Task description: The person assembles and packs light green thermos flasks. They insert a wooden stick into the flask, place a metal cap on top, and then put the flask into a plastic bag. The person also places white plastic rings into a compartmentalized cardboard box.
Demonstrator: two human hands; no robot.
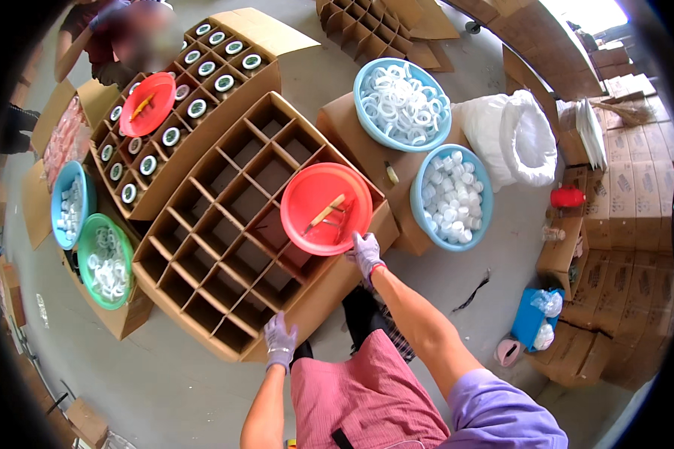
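A large open cardboard box (pixel 217 337) with a grid of dividers stands before me, its compartments mostly bare. On its right side sits a red basin (pixel 299 187) holding a tool with a wooden handle (pixel 328 209) and some thin metal pieces. My right hand (pixel 365 258), in a pale purple glove, is closed at the basin's near rim, beside the box edge; its fingertips are partly hidden. My left hand (pixel 280 340), gloved alike, has its fingers closed over the near edge of the box.
Behind stands a divided box (pixel 266 78) of lidded jars, bearing another red basin (pixel 165 123). Blue basins (pixel 445 123) (pixel 489 217) at right hold white rings and caps. A green basin (pixel 90 292) and blue basin (pixel 90 194) stand left. A person (pixel 79 45) is at far left.
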